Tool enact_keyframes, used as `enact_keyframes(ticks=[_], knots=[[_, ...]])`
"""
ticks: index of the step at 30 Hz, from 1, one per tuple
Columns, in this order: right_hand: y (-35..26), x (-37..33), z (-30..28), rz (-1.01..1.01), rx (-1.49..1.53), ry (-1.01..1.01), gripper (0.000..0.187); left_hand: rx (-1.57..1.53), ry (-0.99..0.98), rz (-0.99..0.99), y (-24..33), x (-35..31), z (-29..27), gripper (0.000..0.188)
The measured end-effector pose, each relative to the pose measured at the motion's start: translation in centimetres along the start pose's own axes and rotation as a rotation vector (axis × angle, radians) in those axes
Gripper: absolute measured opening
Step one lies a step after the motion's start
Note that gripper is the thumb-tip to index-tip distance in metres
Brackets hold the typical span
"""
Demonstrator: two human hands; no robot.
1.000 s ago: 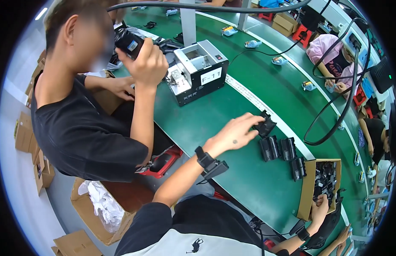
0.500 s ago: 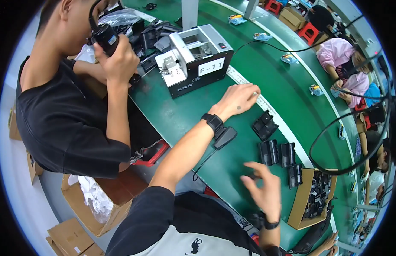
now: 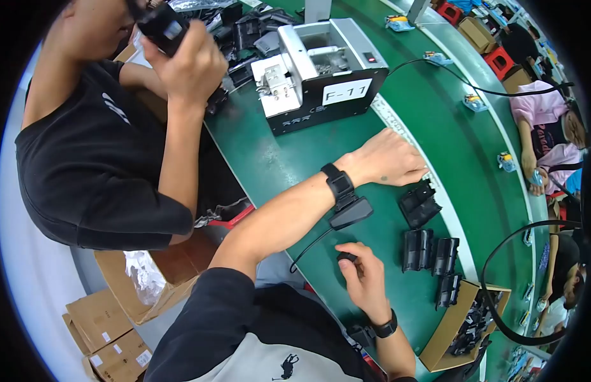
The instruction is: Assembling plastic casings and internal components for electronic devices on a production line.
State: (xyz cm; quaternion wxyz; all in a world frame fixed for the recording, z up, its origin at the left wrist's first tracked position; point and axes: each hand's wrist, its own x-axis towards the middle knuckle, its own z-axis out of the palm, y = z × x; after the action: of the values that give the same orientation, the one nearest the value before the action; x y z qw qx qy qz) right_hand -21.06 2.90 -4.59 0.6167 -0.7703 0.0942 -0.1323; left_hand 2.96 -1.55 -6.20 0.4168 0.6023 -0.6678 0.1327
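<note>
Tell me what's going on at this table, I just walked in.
The person's right hand pinches a small black part over the green table. The left hand is by one of four black plastic cases; whether it touches is unclear. A cardboard box of small black pieces stands to the right. At the left, a co-worker holds up a black device.

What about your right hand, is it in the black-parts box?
No, the right hand holds a black piece over the green table, left of the cardboard box.
</note>
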Motion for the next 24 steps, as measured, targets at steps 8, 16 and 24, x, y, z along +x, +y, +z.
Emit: enact_keyframes(ticks=[8,16,24], knots=[[0.7,-0.1,-1.0,-0.169,-0.122,-0.179,0.029,0.046,0.114,0.041,-0.6,0.0,0.7,0.037],[0.4,-0.4,-0.4,-0.033,-0.062,-0.059,0.028,0.009,0.052,-0.027,-0.6,0.5,0.8,0.041],[0.2,-0.1,-0.4,0.046,0.055,-0.1,0.022,0.012,0.0,-0.115,-1.3,0.4,0.6,0.044]])
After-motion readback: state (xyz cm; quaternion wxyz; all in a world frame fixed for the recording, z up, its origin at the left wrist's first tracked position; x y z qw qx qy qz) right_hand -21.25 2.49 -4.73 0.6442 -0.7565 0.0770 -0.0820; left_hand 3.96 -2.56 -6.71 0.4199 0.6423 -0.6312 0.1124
